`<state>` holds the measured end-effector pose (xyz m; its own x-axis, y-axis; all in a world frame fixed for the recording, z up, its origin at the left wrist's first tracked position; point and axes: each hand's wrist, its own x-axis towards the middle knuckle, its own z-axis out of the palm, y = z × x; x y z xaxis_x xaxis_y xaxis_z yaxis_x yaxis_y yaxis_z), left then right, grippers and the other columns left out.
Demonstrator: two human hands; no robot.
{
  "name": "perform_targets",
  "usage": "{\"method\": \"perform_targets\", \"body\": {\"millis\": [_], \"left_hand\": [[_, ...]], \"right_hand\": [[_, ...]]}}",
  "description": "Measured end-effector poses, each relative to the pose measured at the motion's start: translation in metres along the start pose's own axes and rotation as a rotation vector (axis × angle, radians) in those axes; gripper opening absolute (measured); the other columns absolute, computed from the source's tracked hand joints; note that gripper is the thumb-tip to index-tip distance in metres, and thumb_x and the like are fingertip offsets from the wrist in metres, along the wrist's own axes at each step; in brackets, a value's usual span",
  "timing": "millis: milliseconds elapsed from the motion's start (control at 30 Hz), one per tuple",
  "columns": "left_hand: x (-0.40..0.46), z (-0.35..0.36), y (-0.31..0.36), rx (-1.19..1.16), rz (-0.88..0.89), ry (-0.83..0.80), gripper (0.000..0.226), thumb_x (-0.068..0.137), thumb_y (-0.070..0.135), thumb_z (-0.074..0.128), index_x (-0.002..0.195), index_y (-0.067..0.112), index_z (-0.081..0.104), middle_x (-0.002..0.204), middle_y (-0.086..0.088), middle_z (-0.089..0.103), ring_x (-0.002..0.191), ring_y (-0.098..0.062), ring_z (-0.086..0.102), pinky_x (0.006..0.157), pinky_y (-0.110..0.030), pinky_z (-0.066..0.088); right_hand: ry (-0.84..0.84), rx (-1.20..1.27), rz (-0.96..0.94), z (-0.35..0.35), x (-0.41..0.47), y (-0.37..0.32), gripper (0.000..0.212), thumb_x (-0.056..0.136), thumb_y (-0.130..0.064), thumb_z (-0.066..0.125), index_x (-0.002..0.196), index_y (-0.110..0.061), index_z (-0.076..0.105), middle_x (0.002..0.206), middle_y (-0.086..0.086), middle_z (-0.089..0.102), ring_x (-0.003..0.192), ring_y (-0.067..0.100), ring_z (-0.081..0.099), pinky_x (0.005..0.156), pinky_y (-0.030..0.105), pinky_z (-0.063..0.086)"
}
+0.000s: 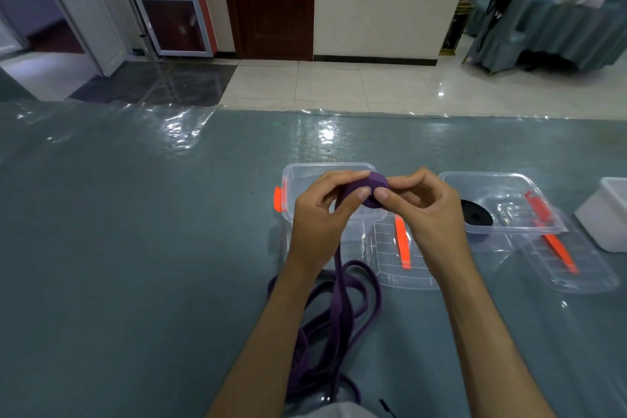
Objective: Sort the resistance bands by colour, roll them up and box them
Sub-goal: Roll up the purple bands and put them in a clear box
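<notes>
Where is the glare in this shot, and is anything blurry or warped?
Head view: bright glare on the plastic table cover and the floor tiles; the far room edges bow with wide-angle distortion; the hands and purple band are sharp.

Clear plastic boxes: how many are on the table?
2. One box sits behind the hands, empty as far as visible; the other box is to its right, holding a black rolled band. Both rest on their lids.

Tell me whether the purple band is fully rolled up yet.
Not yet. Both hands, left and right, pinch a small roll at one end of the purple band; the rest trails loose on the table.
</notes>
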<state>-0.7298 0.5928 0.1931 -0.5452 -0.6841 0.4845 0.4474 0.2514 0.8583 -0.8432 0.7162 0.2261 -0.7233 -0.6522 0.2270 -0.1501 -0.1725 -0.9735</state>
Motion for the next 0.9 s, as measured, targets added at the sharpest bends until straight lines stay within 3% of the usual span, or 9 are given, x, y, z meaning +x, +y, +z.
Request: {"method": "perform_targets", "body": {"millis": [133, 267, 333, 500, 600, 733, 900], "left_hand": [[-0.001, 0.004, 0.002, -0.014, -0.004, 0.069, 0.028, 0.092, 0.005, 0.08, 0.116, 0.019, 0.077, 0.115, -0.004, 0.077, 0.113, -0.029, 0.074, 0.097, -0.033, 0.059], [0.005, -0.007, 0.005, 0.068, 0.066, -0.008, 0.032, 0.092, 0.006, 0.08, 0.121, 0.021, 0.076, 0.115, 0.007, 0.077, 0.112, -0.026, 0.073, 0.098, -0.033, 0.059], [0.004, -0.009, 0.007, 0.047, 0.029, -0.007, 0.031, 0.093, 0.01, 0.08, 0.118, 0.027, 0.075, 0.114, 0.007, 0.077, 0.112, -0.026, 0.074, 0.097, -0.03, 0.059], [0.002, -0.003, 0.01, -0.072, -0.026, 0.06, 0.027, 0.087, 0.005, 0.084, 0.11, 0.02, 0.078, 0.109, -0.003, 0.077, 0.107, -0.031, 0.076, 0.093, -0.034, 0.061], [0.005, -0.005, 0.014, -0.104, -0.055, -0.002, 0.033, 0.087, -0.002, 0.081, 0.116, 0.013, 0.077, 0.115, -0.007, 0.077, 0.11, -0.029, 0.075, 0.097, -0.034, 0.06], [0.005, -0.008, 0.021, -0.031, -0.04, -0.02, 0.028, 0.091, 0.005, 0.081, 0.113, 0.02, 0.075, 0.111, -0.001, 0.078, 0.109, -0.024, 0.076, 0.093, -0.028, 0.06], [0.005, -0.005, 0.021, -0.093, -0.111, -0.016, 0.026, 0.091, 0.0, 0.079, 0.108, 0.018, 0.072, 0.112, -0.012, 0.077, 0.108, -0.027, 0.076, 0.096, -0.04, 0.062]], "right_hand": [[0.032, 0.038, -0.1, 0.006, -0.002, -0.004, 0.021, 0.085, -0.012, 0.084, 0.103, -0.017, 0.075, 0.1, 0.008, 0.08, 0.096, 0.028, 0.078, 0.084, 0.04, 0.065], [0.024, 0.104, -0.065, 0.01, -0.003, 0.001, 0.019, 0.083, -0.016, 0.084, 0.092, -0.008, 0.07, 0.109, 0.013, 0.078, 0.108, 0.031, 0.075, 0.094, 0.046, 0.061], [-0.018, 0.057, -0.037, 0.008, -0.002, 0.002, 0.023, 0.08, -0.018, 0.087, 0.085, -0.008, 0.066, 0.106, 0.013, 0.079, 0.105, 0.031, 0.076, 0.093, 0.047, 0.062], [0.015, 0.15, -0.059, 0.012, -0.001, -0.005, 0.02, 0.084, -0.026, 0.087, 0.101, -0.022, 0.077, 0.097, 0.004, 0.079, 0.092, 0.024, 0.078, 0.078, 0.037, 0.065], [0.005, 0.252, -0.016, 0.013, -0.001, -0.006, 0.012, 0.083, -0.022, 0.085, 0.089, -0.019, 0.075, 0.102, 0.01, 0.08, 0.098, 0.028, 0.078, 0.082, 0.038, 0.063], [-0.051, 0.138, 0.027, 0.007, 0.0, -0.009, 0.022, 0.075, -0.022, 0.089, 0.076, -0.021, 0.067, 0.098, 0.012, 0.08, 0.096, 0.029, 0.078, 0.082, 0.041, 0.064], [-0.01, 0.129, -0.039, 0.008, 0.0, -0.016, 0.023, 0.08, -0.018, 0.086, 0.099, -0.016, 0.076, 0.097, 0.01, 0.081, 0.091, 0.028, 0.08, 0.074, 0.033, 0.064]]}}
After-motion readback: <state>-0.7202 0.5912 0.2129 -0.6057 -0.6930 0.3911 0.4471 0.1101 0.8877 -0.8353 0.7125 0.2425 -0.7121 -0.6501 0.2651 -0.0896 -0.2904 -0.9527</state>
